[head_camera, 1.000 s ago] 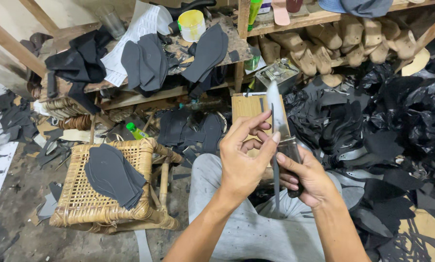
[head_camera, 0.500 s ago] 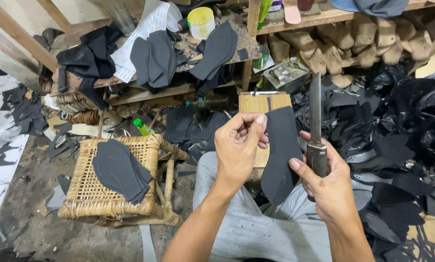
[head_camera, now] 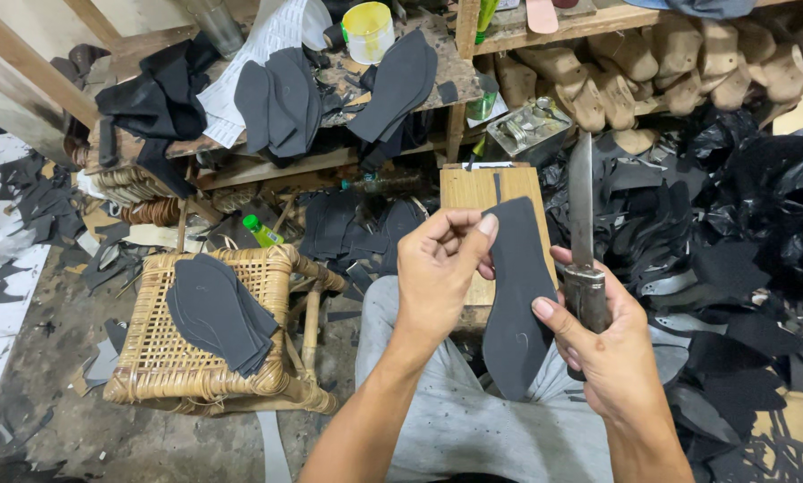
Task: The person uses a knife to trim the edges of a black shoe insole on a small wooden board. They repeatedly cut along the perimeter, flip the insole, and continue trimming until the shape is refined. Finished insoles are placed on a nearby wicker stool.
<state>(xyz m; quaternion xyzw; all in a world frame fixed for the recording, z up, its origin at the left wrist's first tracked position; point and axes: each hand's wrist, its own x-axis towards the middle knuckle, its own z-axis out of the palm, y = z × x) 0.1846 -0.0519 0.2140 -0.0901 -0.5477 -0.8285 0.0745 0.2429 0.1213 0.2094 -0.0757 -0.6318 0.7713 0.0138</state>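
Note:
My left hand pinches the upper edge of a dark grey shoe-sole cutout that hangs upright over my lap. My right hand grips the handle of a long knife, blade pointing up, and its thumb rests against the cutout's right edge. Behind the cutout stands a wooden cutting board.
A wicker stool at my left carries a stack of dark sole cutouts. Black scraps heap up on the right. A workbench with more soles, a yellow tub and wooden shoe lasts stands behind.
The knife swung from in front of my hands to upright at the right. The sole cutout is now held out flat and fully in view between both hands.

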